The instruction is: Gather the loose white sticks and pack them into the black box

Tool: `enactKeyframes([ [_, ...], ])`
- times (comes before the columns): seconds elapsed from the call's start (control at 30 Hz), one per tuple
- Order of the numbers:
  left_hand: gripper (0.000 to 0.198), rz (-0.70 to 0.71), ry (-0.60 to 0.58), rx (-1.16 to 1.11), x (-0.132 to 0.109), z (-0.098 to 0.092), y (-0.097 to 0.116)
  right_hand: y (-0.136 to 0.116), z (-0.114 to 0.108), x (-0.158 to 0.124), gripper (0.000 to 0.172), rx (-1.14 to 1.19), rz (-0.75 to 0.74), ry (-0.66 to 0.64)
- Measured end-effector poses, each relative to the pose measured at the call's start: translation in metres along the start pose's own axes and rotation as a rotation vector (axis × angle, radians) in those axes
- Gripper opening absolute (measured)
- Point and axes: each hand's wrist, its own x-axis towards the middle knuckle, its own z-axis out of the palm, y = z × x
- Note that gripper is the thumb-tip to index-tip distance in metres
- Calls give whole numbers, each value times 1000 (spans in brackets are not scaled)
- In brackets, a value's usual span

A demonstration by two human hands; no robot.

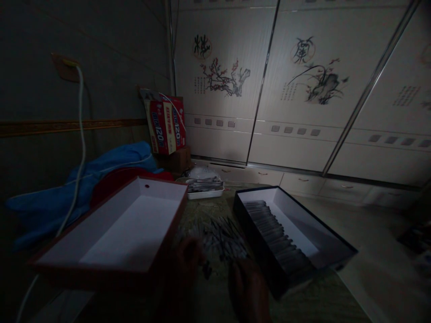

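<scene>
In the dim head view, a loose heap of thin, clear-and-dark pens (224, 237) lies on the table between two shallow boxes. My left hand (187, 262) is at the near left edge of the heap, its fingers curled closed; what is in them is too dark to make out. Close to it lie some small black pieces (207, 270), perhaps caps. My right hand (248, 287) is closed at the heap's near right side, its grip also lost in shadow. Beside it, the dark box (319, 226) holds a row of pens (269, 229) along its left side.
On the left stands a reddish box (124, 224) with a white inside. A white tray (206, 194) of more pens sits at the back. Blue cloth (111, 166), a white cable (81, 134) and a red carton (166, 125) are near the wall; sliding cabinet doors (218, 134) stand behind.
</scene>
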Motion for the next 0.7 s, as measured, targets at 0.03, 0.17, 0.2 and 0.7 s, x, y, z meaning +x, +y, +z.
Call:
enactKeyframes([
  [0.03,28,-28,-7,-17,5,5,-6,-1,0,1,36,-7,17,-3],
  [0.17,37,-103,-58,-62,21,18,-35,-2,4,3,36,4,29,-28],
  [0.2,42,-113,-67,-77,23,19,-40,-2,6,3,35,14,15,-34],
  [0.7,20,125,-260,231,-24,1,-63,-13,-34,-2,26,264,-139,115],
])
